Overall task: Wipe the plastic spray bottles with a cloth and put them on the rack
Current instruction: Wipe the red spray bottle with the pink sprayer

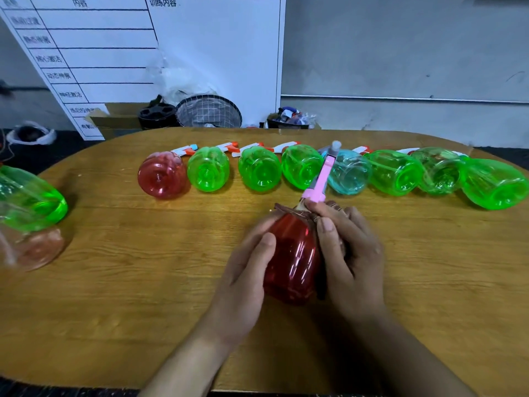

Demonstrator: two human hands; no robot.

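Observation:
A red spray bottle (293, 253) with a pink trigger head (322, 179) is held over the middle of the wooden table (143, 282). My left hand (246, 270) grips its left side. My right hand (349, 247) presses a brown cloth (297, 212) against the bottle's neck and right side, with the fingers curled round it. Behind them lies a row of several bottles on their sides: a red one (161, 176), several green ones (208, 169) and a pale blue one (349, 171).
At the table's left edge lie a green bottle (31, 196) and a clear pinkish one (34, 247). Beyond the table stand a whiteboard (143, 53), a wire basket (209, 111), a cardboard box (117, 118) and a box of bottle parts (292, 118).

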